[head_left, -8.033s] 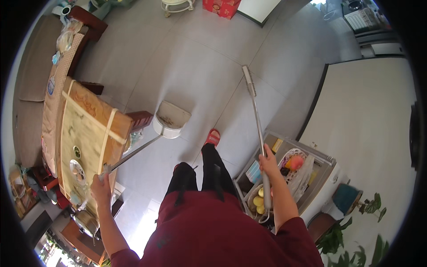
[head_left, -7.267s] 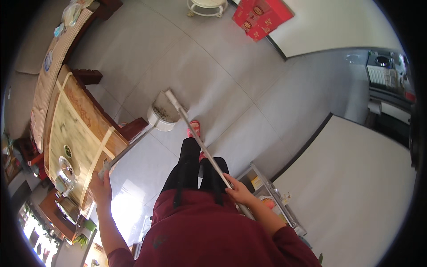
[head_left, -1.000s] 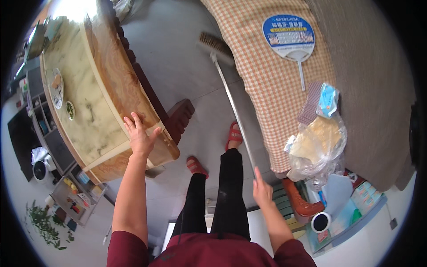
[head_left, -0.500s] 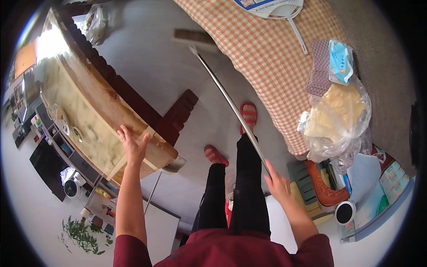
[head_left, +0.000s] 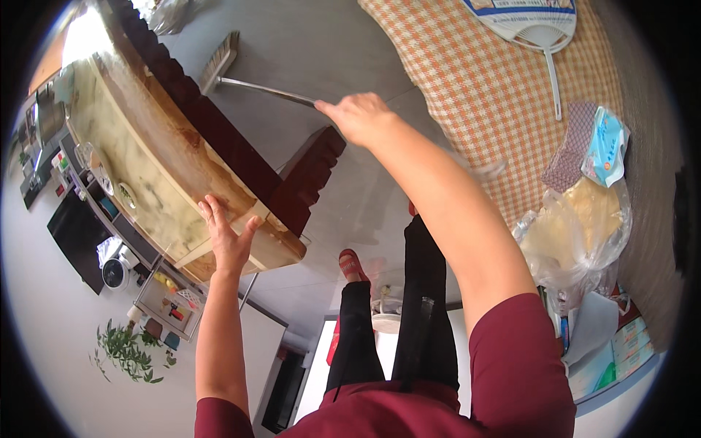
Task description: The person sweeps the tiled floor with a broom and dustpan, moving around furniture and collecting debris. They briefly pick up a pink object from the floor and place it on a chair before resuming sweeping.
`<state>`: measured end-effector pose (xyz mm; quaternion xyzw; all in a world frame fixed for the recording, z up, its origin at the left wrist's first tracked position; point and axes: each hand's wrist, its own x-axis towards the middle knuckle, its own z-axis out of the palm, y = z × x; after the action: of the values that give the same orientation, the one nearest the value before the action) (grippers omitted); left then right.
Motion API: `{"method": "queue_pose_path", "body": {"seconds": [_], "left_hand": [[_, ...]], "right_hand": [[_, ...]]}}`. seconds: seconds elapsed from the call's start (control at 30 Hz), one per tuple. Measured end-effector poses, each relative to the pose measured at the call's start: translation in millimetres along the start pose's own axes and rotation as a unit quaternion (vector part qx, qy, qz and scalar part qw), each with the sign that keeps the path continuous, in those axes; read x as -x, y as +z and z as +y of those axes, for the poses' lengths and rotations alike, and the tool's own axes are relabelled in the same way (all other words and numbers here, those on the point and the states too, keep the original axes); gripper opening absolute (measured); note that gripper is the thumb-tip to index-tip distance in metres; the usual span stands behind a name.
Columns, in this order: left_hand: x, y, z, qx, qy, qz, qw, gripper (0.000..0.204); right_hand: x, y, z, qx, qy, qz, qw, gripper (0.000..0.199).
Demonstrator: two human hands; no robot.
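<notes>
My right hand [head_left: 359, 118] is wrapped around the silver handle of a broom [head_left: 272, 90], my arm stretched far forward. The broom's bristled head [head_left: 219, 60] is on the grey floor, close beside the dark red-brown base [head_left: 219, 146] of the table. With fingers spread, my left hand [head_left: 229, 239] lies on the near end of the marble-patterned table [head_left: 150, 164], holding nothing. The lower part of the broom handle beyond my right fist is hidden.
At right, an orange-and-white checked cover [head_left: 445, 91] carries a hand fan [head_left: 537, 33], a blue tissue pack [head_left: 607, 146] and a clear plastic bag [head_left: 573, 230]. A dark wooden table foot [head_left: 310, 175] juts across the floor. Another plastic bag [head_left: 171, 16] lies far left.
My right hand has swung forward and left with the broom. Its head has moved from beside the checked cover to beside the table base. The left hand stays on the table.
</notes>
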<state>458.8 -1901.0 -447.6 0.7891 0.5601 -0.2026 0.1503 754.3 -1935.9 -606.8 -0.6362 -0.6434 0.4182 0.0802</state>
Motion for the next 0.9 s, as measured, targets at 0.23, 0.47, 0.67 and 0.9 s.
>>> {"method": "queue_pose_path", "body": {"seconds": [0.23, 0.47, 0.67, 0.9], "left_hand": [[3.0, -0.9, 2.9, -0.01, -0.005, 0.025, 1.0, 0.099], [5.4, 5.2, -0.9, -0.031, -0.043, 0.023, 0.998, 0.101], [6.2, -1.5, 6.4, -0.018, -0.084, 0.012, 0.996, 0.104], [2.7, -9.8, 10.7, 0.007, -0.121, -0.006, 0.993, 0.105]], "right_hand": [[-16.8, -121.7, -19.5, 0.197, -0.029, -0.029, 0.979, 0.041], [89.1, -189.4, -1.4, 0.225, 0.03, -0.026, 0.974, 0.048], [225.8, -193.8, -25.5, 0.237, 0.152, -0.083, 0.956, 0.04], [391.2, -75.8, -98.5, 0.139, 0.335, -0.15, 0.92, 0.049]]}}
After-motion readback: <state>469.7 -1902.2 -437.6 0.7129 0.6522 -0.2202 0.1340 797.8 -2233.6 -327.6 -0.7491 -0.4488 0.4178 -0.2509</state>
